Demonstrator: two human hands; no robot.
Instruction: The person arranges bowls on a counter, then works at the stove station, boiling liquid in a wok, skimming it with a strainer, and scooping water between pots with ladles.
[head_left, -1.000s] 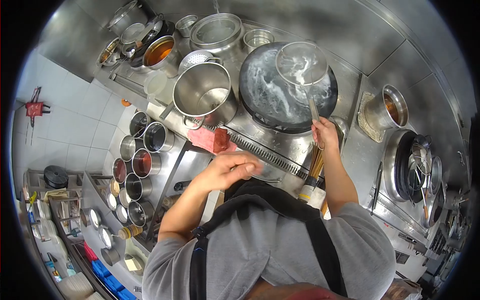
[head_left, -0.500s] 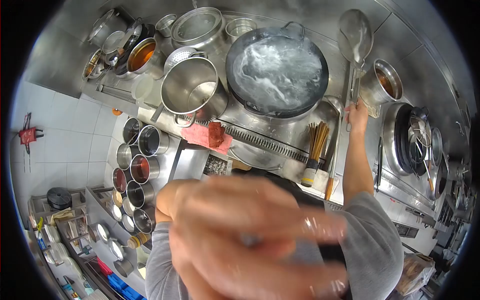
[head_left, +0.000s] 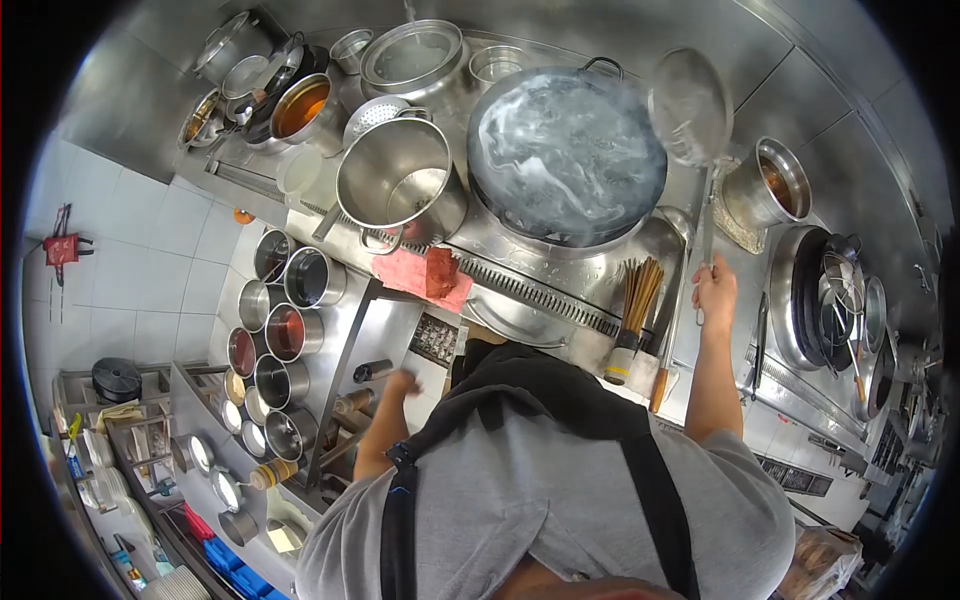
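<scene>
My right hand [head_left: 714,287] is closed round the long handle of a large round strainer [head_left: 690,108]. The strainer's wide head is raised just right of the black wok [head_left: 566,150], and its surface is somewhat blurred. Steaming, whitish liquid fills the wok. Low at my left side, my left hand [head_left: 403,384] hangs beside the counter, close to a dark cylinder [head_left: 373,371]. It is small in view and its fingers do not show clearly. A steel pot with reddish-brown liquid [head_left: 782,180] stands to the right of the strainer's handle.
Left of the wok is a tall steel pot [head_left: 395,175]; in front of it lies a pink cloth [head_left: 420,278] with a red-brown folded one [head_left: 441,273]. Chopsticks [head_left: 640,295] stand in a holder. Several steel canisters [head_left: 290,330] line the left counter. Stacked woks [head_left: 800,290] sit right.
My left hand has dropped from close before the camera down to my left side. The strainer has shifted slightly left and down, nearer the wok, with my right hand still on its handle.
</scene>
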